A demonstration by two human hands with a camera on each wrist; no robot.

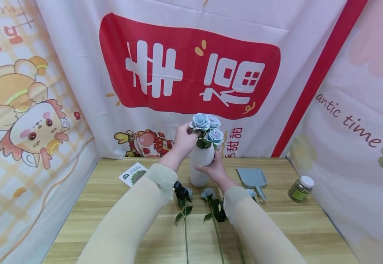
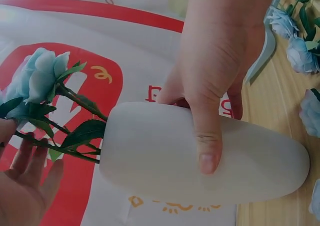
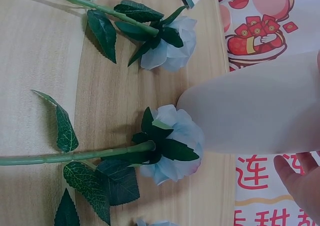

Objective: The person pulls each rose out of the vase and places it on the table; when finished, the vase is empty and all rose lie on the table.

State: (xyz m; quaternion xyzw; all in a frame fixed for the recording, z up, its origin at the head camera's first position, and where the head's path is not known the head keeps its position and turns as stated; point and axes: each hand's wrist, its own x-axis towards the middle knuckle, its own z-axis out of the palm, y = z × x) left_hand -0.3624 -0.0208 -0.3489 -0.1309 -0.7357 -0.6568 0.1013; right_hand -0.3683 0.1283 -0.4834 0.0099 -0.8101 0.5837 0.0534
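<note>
"What are the fingers doing?"

"The right hand grips the white vase round its middle, and the left hand pinches a stem just above the mouth, among the blue roses."

"Surely the blooms hide that pinch from above?"

"Mostly. The left wrist view shows the stem running past those fingers — though the thumb is cut off at the edge. It also shows the right thumb lying across the vase, with the other fingers partly behind."

"And the stem ends?"

"Hidden inside, below the left fingers. Whether the vase's base touches the table, I can't tell."

"Below the right fingers?"

"Loose roses. From the head they show dark, unclear clumps; the right wrist view makes out green leaves. One more is partly covered by the right sleeve — beyond it, to the right of those fingers, lie a dustpan and a jar."
</note>
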